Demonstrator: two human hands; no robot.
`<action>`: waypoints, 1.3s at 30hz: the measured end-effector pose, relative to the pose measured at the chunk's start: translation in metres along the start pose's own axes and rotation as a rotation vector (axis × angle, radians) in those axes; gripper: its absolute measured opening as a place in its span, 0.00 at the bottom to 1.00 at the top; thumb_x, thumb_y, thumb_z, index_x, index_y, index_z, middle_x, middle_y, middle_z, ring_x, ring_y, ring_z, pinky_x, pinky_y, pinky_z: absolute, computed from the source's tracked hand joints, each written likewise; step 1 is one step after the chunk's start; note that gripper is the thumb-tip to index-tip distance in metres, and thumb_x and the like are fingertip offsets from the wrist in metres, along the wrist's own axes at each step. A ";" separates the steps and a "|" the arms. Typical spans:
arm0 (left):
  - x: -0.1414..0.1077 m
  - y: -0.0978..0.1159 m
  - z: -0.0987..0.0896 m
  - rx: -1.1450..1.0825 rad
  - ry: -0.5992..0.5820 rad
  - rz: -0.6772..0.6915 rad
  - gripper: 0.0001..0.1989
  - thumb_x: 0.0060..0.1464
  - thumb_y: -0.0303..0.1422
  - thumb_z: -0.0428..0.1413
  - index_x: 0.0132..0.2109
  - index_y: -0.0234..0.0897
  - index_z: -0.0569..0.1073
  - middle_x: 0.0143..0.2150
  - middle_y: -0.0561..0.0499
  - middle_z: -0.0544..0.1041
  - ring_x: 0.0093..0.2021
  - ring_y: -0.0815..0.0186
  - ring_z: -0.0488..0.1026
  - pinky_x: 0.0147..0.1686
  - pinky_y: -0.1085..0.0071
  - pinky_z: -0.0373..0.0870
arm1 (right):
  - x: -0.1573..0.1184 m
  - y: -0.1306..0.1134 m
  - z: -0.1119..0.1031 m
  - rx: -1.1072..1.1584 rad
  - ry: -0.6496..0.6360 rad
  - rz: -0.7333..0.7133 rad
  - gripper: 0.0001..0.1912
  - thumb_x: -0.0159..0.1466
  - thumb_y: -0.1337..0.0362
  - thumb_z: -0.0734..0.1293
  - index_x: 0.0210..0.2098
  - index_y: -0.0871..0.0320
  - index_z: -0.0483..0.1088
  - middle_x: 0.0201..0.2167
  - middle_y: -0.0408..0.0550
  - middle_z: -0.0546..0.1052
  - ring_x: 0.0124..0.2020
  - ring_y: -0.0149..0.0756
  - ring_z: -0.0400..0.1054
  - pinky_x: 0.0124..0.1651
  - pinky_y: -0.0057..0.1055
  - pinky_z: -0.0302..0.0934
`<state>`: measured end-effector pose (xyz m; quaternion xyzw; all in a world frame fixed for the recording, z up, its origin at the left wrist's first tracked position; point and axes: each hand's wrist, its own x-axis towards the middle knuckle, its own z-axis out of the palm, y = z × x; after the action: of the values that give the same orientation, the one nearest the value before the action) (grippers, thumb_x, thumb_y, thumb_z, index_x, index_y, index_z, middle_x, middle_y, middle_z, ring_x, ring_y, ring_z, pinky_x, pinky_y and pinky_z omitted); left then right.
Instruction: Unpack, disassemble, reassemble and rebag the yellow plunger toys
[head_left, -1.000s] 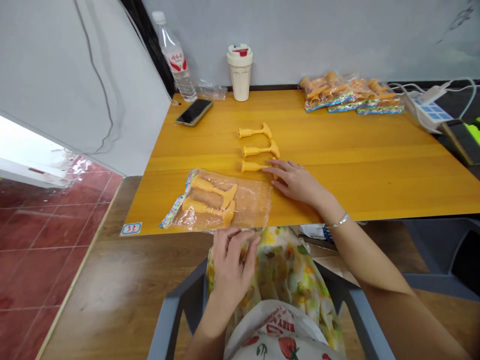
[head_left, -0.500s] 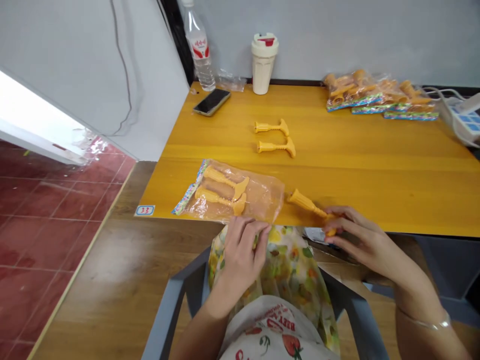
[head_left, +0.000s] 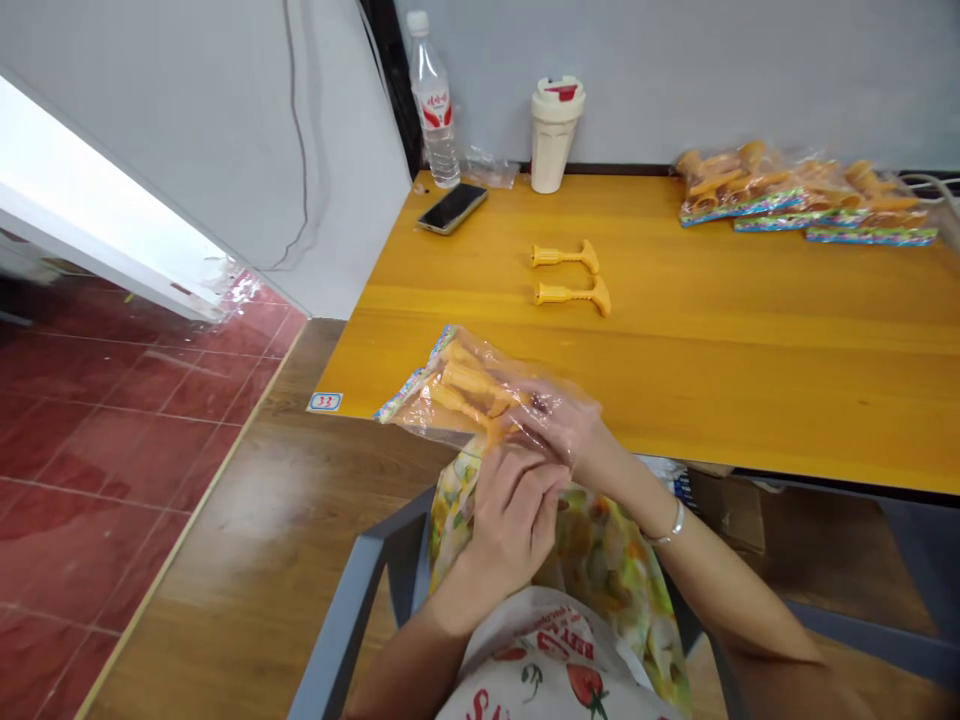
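Table: yellow wooden table (head_left: 750,380), two orange plastic pieces (head_left: 571,278) lying on it.
Bag: clear plastic bag (head_left: 420,395) lifted at the table's near edge, more orange pieces (head_left: 469,380) inside.
Left hand (head_left: 514,510): fingers curled together, pinching the bag's lower edge.
Right hand (head_left: 559,425): fingers together against the plastic; grip cannot be told.

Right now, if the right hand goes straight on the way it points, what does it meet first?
Probably the orange plastic piece in the clear bag that seems to cover the right hand; depth is unclear.
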<state>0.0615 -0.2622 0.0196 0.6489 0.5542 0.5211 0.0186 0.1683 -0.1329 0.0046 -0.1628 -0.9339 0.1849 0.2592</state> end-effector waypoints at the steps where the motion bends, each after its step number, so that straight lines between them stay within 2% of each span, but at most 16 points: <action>1: -0.001 0.000 0.000 0.005 -0.002 0.001 0.10 0.63 0.21 0.53 0.46 0.38 0.73 0.38 0.49 0.76 0.39 0.64 0.71 0.40 0.66 0.70 | 0.006 0.001 0.004 0.000 0.009 0.008 0.11 0.74 0.62 0.61 0.50 0.53 0.74 0.60 0.55 0.73 0.54 0.40 0.74 0.52 0.38 0.74; 3: -0.002 -0.001 0.000 0.007 0.000 0.010 0.09 0.62 0.20 0.54 0.46 0.38 0.73 0.38 0.49 0.76 0.38 0.64 0.70 0.40 0.66 0.69 | 0.016 0.002 0.011 -0.034 0.006 0.044 0.09 0.73 0.60 0.63 0.48 0.52 0.74 0.59 0.53 0.74 0.50 0.38 0.76 0.46 0.35 0.75; 5: -0.001 -0.002 0.001 0.008 0.004 0.027 0.09 0.62 0.20 0.54 0.46 0.37 0.73 0.38 0.49 0.77 0.38 0.64 0.71 0.40 0.66 0.69 | 0.024 0.000 0.014 -0.060 -0.031 0.047 0.10 0.71 0.58 0.66 0.49 0.51 0.74 0.57 0.53 0.76 0.50 0.41 0.76 0.43 0.36 0.76; 8: 0.001 -0.004 0.003 0.009 0.003 0.040 0.09 0.62 0.22 0.54 0.47 0.37 0.73 0.37 0.49 0.77 0.38 0.64 0.71 0.41 0.65 0.69 | 0.032 -0.002 0.014 0.008 -0.106 -0.006 0.13 0.71 0.58 0.66 0.52 0.53 0.74 0.56 0.54 0.78 0.57 0.45 0.73 0.54 0.42 0.75; 13: 0.002 -0.006 0.002 0.011 -0.001 0.014 0.08 0.62 0.24 0.56 0.46 0.39 0.74 0.38 0.50 0.76 0.39 0.64 0.72 0.45 0.64 0.70 | 0.033 0.003 0.015 0.080 -0.155 -0.002 0.21 0.69 0.69 0.65 0.60 0.49 0.70 0.60 0.48 0.77 0.62 0.43 0.71 0.65 0.47 0.69; 16: 0.001 -0.010 -0.002 0.063 -0.014 0.009 0.05 0.64 0.31 0.57 0.47 0.40 0.74 0.41 0.48 0.76 0.43 0.62 0.72 0.47 0.62 0.70 | 0.028 0.008 0.013 0.061 -0.091 -0.008 0.23 0.71 0.66 0.64 0.64 0.50 0.66 0.67 0.50 0.70 0.66 0.44 0.66 0.66 0.49 0.67; 19: 0.002 -0.026 -0.010 0.161 -0.015 0.002 0.15 0.67 0.43 0.54 0.53 0.40 0.74 0.52 0.42 0.75 0.54 0.56 0.71 0.55 0.56 0.68 | 0.020 0.010 0.002 0.070 -0.023 -0.071 0.22 0.71 0.65 0.64 0.64 0.57 0.65 0.68 0.59 0.67 0.69 0.44 0.63 0.66 0.47 0.66; 21: 0.005 -0.045 -0.016 0.272 0.013 -0.017 0.23 0.67 0.48 0.51 0.61 0.41 0.71 0.62 0.39 0.72 0.65 0.49 0.65 0.64 0.48 0.61 | 0.013 0.012 -0.011 0.065 0.015 -0.084 0.18 0.72 0.65 0.64 0.61 0.57 0.69 0.64 0.59 0.72 0.65 0.43 0.67 0.64 0.46 0.68; 22: 0.006 -0.056 -0.018 0.336 0.014 -0.034 0.25 0.67 0.48 0.51 0.65 0.42 0.69 0.65 0.39 0.70 0.70 0.47 0.60 0.68 0.43 0.53 | 0.010 0.015 -0.019 0.056 0.029 -0.076 0.15 0.73 0.64 0.64 0.57 0.56 0.72 0.60 0.57 0.76 0.62 0.42 0.71 0.61 0.45 0.69; 24: 0.010 -0.075 -0.021 0.425 -0.039 -0.095 0.27 0.66 0.44 0.53 0.68 0.44 0.66 0.70 0.39 0.67 0.74 0.42 0.53 0.71 0.36 0.42 | 0.002 0.022 -0.036 0.037 0.010 -0.022 0.11 0.73 0.62 0.63 0.50 0.53 0.76 0.51 0.52 0.81 0.53 0.40 0.76 0.56 0.43 0.72; 27: 0.015 -0.093 -0.020 0.473 -0.114 -0.133 0.27 0.66 0.42 0.55 0.69 0.46 0.67 0.70 0.39 0.67 0.75 0.38 0.51 0.69 0.29 0.39 | -0.005 0.040 -0.062 -0.063 -0.020 0.202 0.11 0.72 0.60 0.64 0.40 0.53 0.78 0.37 0.48 0.83 0.39 0.38 0.77 0.43 0.36 0.71; 29: 0.018 -0.096 -0.014 0.468 -0.113 -0.150 0.27 0.65 0.42 0.55 0.69 0.47 0.68 0.71 0.40 0.66 0.75 0.37 0.51 0.69 0.28 0.39 | -0.001 0.056 -0.075 -0.167 0.004 0.354 0.11 0.72 0.58 0.65 0.39 0.54 0.78 0.35 0.48 0.83 0.34 0.38 0.76 0.39 0.33 0.68; 32: 0.026 -0.099 -0.003 0.434 -0.072 -0.181 0.27 0.64 0.44 0.56 0.68 0.47 0.69 0.72 0.40 0.65 0.76 0.37 0.49 0.69 0.28 0.38 | 0.025 0.078 -0.078 -0.278 0.024 0.426 0.14 0.71 0.61 0.64 0.52 0.56 0.76 0.47 0.54 0.81 0.39 0.42 0.76 0.43 0.36 0.68; 34: 0.033 -0.102 0.003 0.434 -0.070 -0.197 0.28 0.64 0.47 0.55 0.68 0.45 0.69 0.72 0.40 0.64 0.76 0.36 0.47 0.69 0.28 0.36 | 0.050 0.090 -0.071 -0.362 -0.043 0.434 0.24 0.69 0.64 0.63 0.64 0.57 0.68 0.59 0.59 0.76 0.48 0.48 0.75 0.47 0.41 0.68; 36: 0.040 -0.106 0.006 0.466 -0.104 -0.210 0.30 0.65 0.48 0.53 0.68 0.41 0.68 0.73 0.37 0.62 0.76 0.36 0.46 0.70 0.29 0.36 | 0.077 0.098 -0.061 -0.433 -0.148 0.463 0.33 0.68 0.66 0.64 0.71 0.59 0.59 0.66 0.61 0.69 0.54 0.53 0.73 0.50 0.43 0.68; 39: 0.044 -0.105 0.003 0.494 -0.121 -0.218 0.33 0.67 0.50 0.49 0.71 0.35 0.63 0.74 0.33 0.60 0.76 0.37 0.48 0.71 0.31 0.38 | 0.104 0.104 -0.048 -0.498 -0.269 0.486 0.35 0.70 0.66 0.61 0.75 0.56 0.51 0.63 0.61 0.71 0.53 0.52 0.73 0.51 0.42 0.67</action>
<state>-0.0166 -0.1870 -0.0161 0.6001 0.7290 0.3254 -0.0510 0.1311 0.0129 0.0420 -0.4121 -0.9101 0.0281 0.0349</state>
